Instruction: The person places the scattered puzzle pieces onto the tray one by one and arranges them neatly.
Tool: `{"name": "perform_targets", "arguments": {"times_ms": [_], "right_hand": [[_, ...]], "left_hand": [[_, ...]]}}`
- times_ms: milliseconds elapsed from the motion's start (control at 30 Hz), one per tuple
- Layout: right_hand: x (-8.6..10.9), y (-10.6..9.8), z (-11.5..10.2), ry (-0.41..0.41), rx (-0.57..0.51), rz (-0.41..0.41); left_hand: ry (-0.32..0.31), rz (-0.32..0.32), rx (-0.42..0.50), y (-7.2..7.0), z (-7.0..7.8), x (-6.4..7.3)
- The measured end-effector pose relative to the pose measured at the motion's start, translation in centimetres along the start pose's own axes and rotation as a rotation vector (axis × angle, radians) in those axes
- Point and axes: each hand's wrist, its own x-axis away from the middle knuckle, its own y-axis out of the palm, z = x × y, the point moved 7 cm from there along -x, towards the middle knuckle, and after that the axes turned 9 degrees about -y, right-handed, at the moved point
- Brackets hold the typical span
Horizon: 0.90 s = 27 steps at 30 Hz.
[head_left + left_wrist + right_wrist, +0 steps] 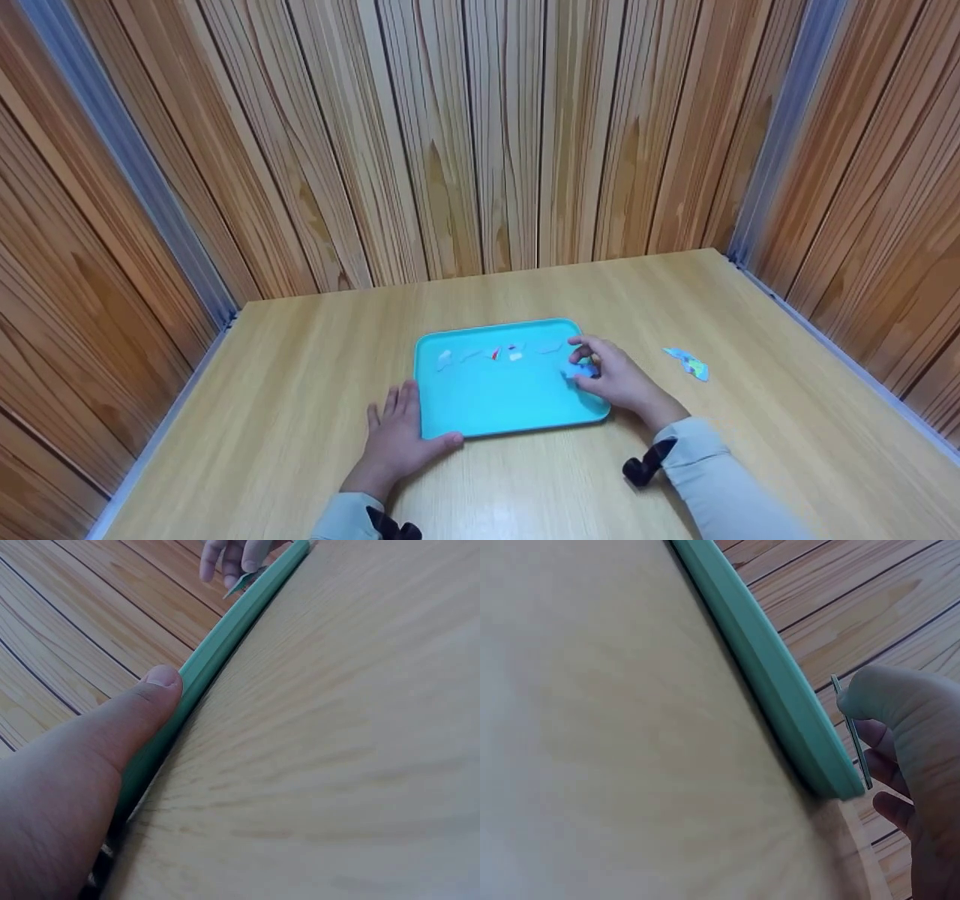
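A turquoise tray (510, 401) lies on the table. My left hand (401, 442) rests at its near left corner, fingers spread along the left side and thumb against the near rim. Over the tray's right end, my right hand (611, 375) pinches a thin flat blue piece (579, 369) between thumb and fingers. Seen edge-on in the right wrist view, that thin piece (857, 748) stands tilted just above the tray rim (780, 682). Several small pale flat pieces (444, 360) lie in a row along the tray's far side, one with a red mark (495, 354).
To the right of the tray, a blue, green and yellow irregular flat piece (691, 365) lies on the wooden table (315, 360). Wood-plank walls (450, 150) enclose the table at the back and both sides.
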Motion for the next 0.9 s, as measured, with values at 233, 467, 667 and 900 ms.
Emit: {"name": "perform_targets", "arguments": {"times_ms": [233,467,667,900], "right_hand": [[-1.0,2.0,-0.8,0.036,-0.037,-0.051],[-1.7,3.5,-1.5,0.044,-0.043,-0.067],[-2.4,4.6,-2.0,0.009,-0.004,-0.068],[-3.2,6.1,-2.4,0.004,0.056,-0.073]], "left_hand": [[0.007,0.004,-0.001,-0.2,-0.1,0.2],[0.006,0.002,-0.006,-0.1,-0.2,0.0],[0.000,0.002,-0.002,0.1,-0.2,-0.1],[0.002,0.011,0.005,0.2,-0.2,-0.2]]}}
